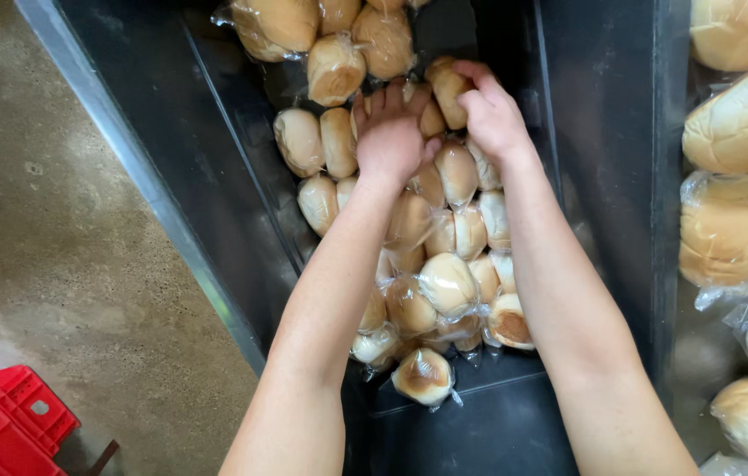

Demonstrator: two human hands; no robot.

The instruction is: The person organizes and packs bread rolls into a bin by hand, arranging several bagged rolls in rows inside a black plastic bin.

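Both hands are working deep in the black bin (pixel 242 176), and we are reaching them side by side into the heap of wrapped rolls. Our left hand (pixel 389 134) is lying palm down with its fingers close together, pressing on a bag of rolls (pixel 431 119) that is sitting directly beneath and just ahead of the fingertips. Our right hand (pixel 490 110) is curling over a single browned roll (pixel 447 88), pinching it between thumb and fingers at the far end of the pile. More bagged rolls (pixel 449 282) are lying between our forearms, nearer to us. Bigger wrapped buns (pixel 733 229) are resting in the neighbouring bin on the right, and a red crate (pixel 6 423) is standing on the concrete floor (pixel 48 220) to the left.
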